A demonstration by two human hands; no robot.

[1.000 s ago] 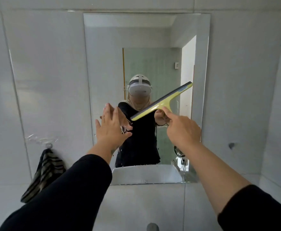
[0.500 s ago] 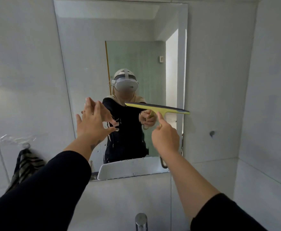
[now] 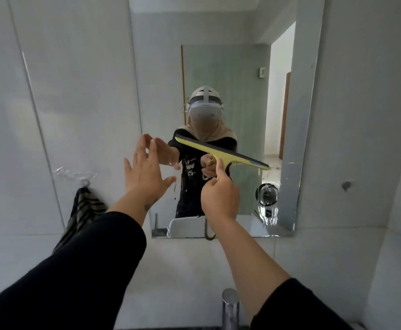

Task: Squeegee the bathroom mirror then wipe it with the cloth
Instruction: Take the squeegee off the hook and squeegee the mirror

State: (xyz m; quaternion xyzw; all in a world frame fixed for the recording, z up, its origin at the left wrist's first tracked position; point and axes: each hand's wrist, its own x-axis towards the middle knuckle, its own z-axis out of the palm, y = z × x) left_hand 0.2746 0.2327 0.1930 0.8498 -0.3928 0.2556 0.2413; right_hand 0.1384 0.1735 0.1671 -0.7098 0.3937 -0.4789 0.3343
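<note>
The bathroom mirror (image 3: 232,67) hangs on the white tiled wall ahead of me. My right hand (image 3: 219,195) grips the handle of a yellow-green squeegee (image 3: 221,154), whose dark rubber blade lies against the glass, tilted down to the right, across the mirror's lower middle. My left hand (image 3: 144,173) is raised beside it with fingers spread, holding nothing, near the mirror's left edge. A striped dark cloth (image 3: 83,215) hangs from a clear wall hook (image 3: 84,181) left of the mirror.
A chrome tap (image 3: 230,306) rises at the bottom edge below my right arm. Tiled walls close in on the left and right. A small dark mark (image 3: 346,185) sits on the right wall. The mirror reflects a person, a doorway and the basin.
The squeegee blade has swung from tilted up-right, through level, to tilted down-right, and sits lower on the glass. My view has shifted left and down, showing the tap.
</note>
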